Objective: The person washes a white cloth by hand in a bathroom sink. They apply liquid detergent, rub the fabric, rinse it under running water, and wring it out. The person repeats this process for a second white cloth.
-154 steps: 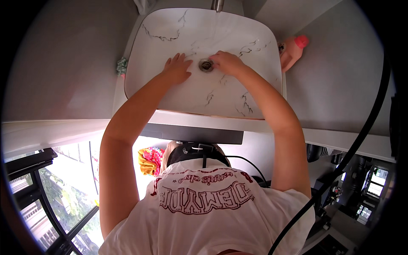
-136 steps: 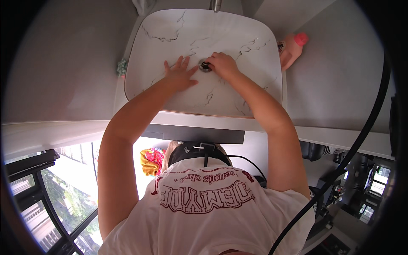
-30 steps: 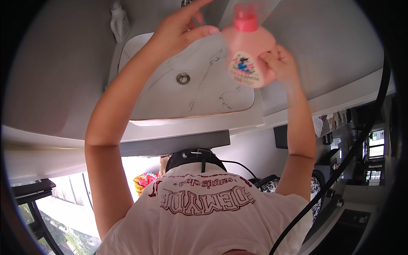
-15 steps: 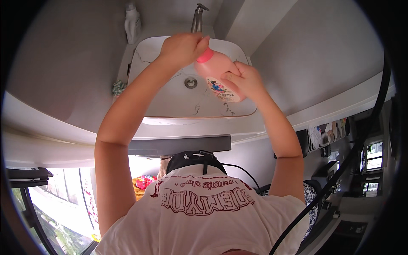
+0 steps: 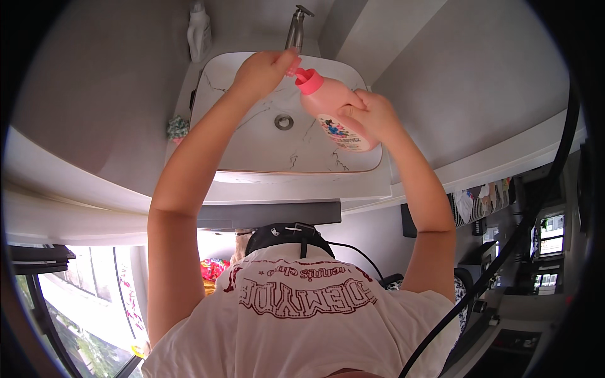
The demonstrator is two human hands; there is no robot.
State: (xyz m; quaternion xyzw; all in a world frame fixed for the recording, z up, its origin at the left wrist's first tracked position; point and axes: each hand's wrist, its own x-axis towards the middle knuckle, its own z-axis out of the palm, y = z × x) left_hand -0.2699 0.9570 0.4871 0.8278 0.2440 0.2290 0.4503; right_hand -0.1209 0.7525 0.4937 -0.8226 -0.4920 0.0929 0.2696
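My right hand [image 5: 370, 116] grips the handle of a pink bottle [image 5: 328, 101], which is tilted over the right half of the sink with its open red-pink neck toward the upper left. A label with a colourful picture covers its lower front. In my closed left hand [image 5: 263, 72] is a small pink cap [image 5: 294, 65], held just apart from the bottle's neck. Both hands are above the white marbled sink [image 5: 252, 157], with its round metal drain [image 5: 283, 121] below.
A metal faucet [image 5: 293, 33] stands at the sink's far edge. At the back left corner is a white bottle [image 5: 199, 34]. A pale green and pink bath puff [image 5: 178, 128] lies left of the sink. A black cable [image 5: 504, 258] crosses on the right.
My left hand has lifted the cap off the bottle's neck, and the opening now shows. The bottle has shifted slightly to the right and down.
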